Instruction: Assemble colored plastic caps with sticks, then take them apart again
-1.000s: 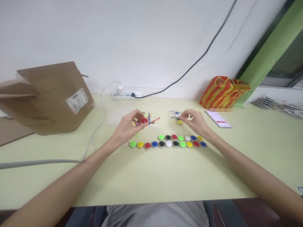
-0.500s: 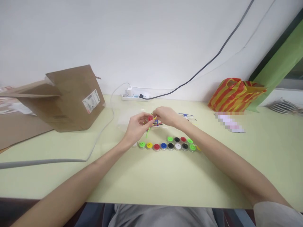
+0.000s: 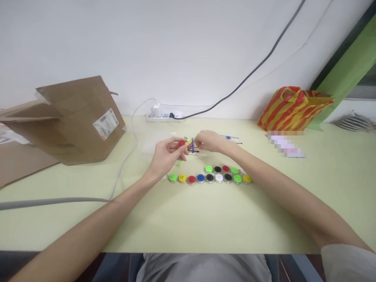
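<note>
My left hand [image 3: 165,156] pinches a small red round cap [image 3: 181,143] above the pale green table [image 3: 205,219]. My right hand [image 3: 208,141] is closed just to its right, its fingertips at a little heap of thin coloured sticks [image 3: 192,147]; a blue stick stands up between the two hands. What the right fingers grip is too small to make out. In front of the hands lie two rows of coloured round caps [image 3: 210,177], green, yellow, red, blue, black and white.
A brown cardboard box [image 3: 79,119] stands at the left. A white power strip [image 3: 164,116] with a black cable lies by the wall. A grey cable [image 3: 58,201] crosses the left table. A red-and-yellow striped bag [image 3: 290,109] and a blurred card [image 3: 286,144] lie at the right.
My right hand moved left from the far sticks to meet the left hand over the stick heap. The left hand still holds the red cap. The view shifted slightly.
</note>
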Motion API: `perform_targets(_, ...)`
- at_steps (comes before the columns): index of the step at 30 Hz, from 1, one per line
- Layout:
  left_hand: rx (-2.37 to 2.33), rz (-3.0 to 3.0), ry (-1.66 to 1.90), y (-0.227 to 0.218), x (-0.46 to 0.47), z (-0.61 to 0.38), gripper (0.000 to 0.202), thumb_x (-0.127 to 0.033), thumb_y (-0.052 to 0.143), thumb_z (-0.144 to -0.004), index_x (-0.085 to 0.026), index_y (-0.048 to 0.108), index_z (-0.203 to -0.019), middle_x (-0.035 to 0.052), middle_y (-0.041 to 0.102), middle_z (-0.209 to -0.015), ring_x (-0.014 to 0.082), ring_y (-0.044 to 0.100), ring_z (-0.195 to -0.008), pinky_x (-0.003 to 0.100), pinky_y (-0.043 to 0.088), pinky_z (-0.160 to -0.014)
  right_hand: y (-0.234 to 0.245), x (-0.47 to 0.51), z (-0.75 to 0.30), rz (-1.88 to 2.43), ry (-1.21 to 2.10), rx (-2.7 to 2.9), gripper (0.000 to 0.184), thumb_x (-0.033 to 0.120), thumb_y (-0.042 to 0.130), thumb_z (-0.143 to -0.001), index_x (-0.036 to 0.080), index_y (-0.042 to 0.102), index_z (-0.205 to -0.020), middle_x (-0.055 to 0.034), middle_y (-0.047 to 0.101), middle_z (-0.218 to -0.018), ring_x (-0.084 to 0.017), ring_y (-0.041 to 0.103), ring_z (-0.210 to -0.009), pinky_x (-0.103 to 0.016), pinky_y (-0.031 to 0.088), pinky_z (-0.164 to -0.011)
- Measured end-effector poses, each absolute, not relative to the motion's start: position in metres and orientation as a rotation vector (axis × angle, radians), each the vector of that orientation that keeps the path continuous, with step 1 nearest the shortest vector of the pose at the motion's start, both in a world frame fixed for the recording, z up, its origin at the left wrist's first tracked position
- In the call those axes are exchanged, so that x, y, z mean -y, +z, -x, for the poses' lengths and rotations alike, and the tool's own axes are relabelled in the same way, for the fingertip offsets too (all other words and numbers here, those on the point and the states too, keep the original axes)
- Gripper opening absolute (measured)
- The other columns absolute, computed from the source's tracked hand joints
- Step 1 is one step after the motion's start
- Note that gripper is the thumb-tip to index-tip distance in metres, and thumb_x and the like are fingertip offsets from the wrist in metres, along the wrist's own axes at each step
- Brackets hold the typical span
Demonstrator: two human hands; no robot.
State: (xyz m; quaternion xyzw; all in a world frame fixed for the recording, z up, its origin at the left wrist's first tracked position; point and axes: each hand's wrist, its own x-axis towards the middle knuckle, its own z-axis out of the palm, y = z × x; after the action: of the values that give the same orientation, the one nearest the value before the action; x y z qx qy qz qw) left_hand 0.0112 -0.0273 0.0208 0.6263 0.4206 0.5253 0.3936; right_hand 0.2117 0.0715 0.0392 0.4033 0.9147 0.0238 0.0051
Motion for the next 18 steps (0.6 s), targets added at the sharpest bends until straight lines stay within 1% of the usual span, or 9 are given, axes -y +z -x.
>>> perform_targets(2,-1.096,-1.582,1.33,0.02,0.027,-0.011,0.039,-0.043,0.081,-0.081,-0.013,0.073,-0.103,0.0084,0.078,-0.08,0.0199,0.073,-0.064,0.029,0.057,-0.059,0.047,-0.071,-0.217,-1.314,0.033,-2.919,0.017,0.011,0.061,-0.085,0.016,0.076,-0.091,-0.0116,0.076,-0.093,-0.022,0.066,-0.083,-0.029,0.037,-0.067)
perform_targets(4,-1.125,-1.575,1.321,0.02,0.027,-0.011,0.041,-0.044,0.082,-0.08,-0.012,0.074,-0.104,0.0114,0.08,-0.088,0.0229,0.076,-0.073,0.029,0.057,-0.06,0.058,-0.068,-0.22,-1.34,-0.131,-3.071,0.013,0.01,0.061,-0.086,0.015,0.073,-0.09,-0.0102,0.075,-0.091,-0.02,0.064,-0.08,-0.028,0.039,-0.067)
perform_targets(6,-1.138,-1.562,1.31,0.02,0.027,-0.011,0.041,-0.045,0.082,-0.08,-0.012,0.074,-0.104,0.0128,0.08,-0.091,0.0245,0.077,-0.077,0.029,0.057,-0.06,0.071,-0.061,-0.221,-1.258,-0.458,-3.29,0.009,0.011,0.061,-0.087,0.014,0.069,-0.09,-0.0076,0.073,-0.089,-0.016,0.062,-0.075,-0.027,0.043,-0.068)
perform_targets(8,-1.128,-1.551,1.302,0.02,0.027,-0.011,0.041,-0.045,0.082,-0.081,-0.012,0.074,-0.104,0.0128,0.081,-0.092,0.025,0.078,-0.078,0.029,0.057,-0.061,0.084,-0.05,-0.218,-1.033,-0.856,-3.434,0.007,0.013,0.06,-0.09,0.014,0.067,-0.092,-0.0054,0.072,-0.088,-0.014,0.061,-0.072,-0.026,0.046,-0.068)
perform_targets(10,-1.104,-1.546,1.301,0.021,0.028,-0.011,0.04,-0.045,0.082,-0.082,-0.013,0.075,-0.104,0.0124,0.081,-0.092,0.0253,0.078,-0.079,0.029,0.057,-0.064,0.093,-0.04,-0.212,-0.791,-1.146,-3.437,0.006,0.016,0.062,-0.091,0.014,0.068,-0.092,-0.0045,0.072,-0.087,-0.014,0.063,-0.075,-0.026,0.049,-0.069)
perform_targets(13,-1.076,-1.543,1.3,0.022,0.03,-0.011,0.04,-0.046,0.082,-0.081,-0.014,0.076,-0.103,0.012,0.081,-0.093,0.0267,0.079,-0.083,0.031,0.059,-0.069,0.095,-0.033,-0.205,-0.629,-1.315,-3.338,0.005,0.017,0.064,-0.089,0.014,0.069,-0.089,-0.0035,0.072,-0.081,-0.014,0.064,-0.076,-0.026,0.051,-0.07)
perform_targets(16,-1.068,-1.542,1.3,0.024,0.031,-0.012,0.039,-0.046,0.083,-0.08,-0.013,0.077,-0.1,0.0123,0.081,-0.093,0.0282,0.079,-0.087,0.033,0.06,-0.073,0.087,-0.035,-0.201,-0.68,-1.388,-3.271,0.001,0.015,0.065,-0.088,0.015,0.066,-0.087,-0.001,0.069,-0.071,-0.013,0.062,-0.067,-0.024,0.049,-0.062)
perform_targets(18,-1.069,-1.54,1.301,0.025,0.032,-0.013,0.038,-0.045,0.084,-0.08,-0.013,0.077,-0.099,0.0125,0.081,-0.092,0.0284,0.079,-0.088,0.034,0.062,-0.076,0.081,-0.039,-0.2,-0.719,-1.479,-3.237,0.004,0.015,0.067,-0.087,0.015,0.063,-0.086,-0.0011,0.069,-0.07,-0.013,0.063,-0.065,-0.023,0.049,-0.06)
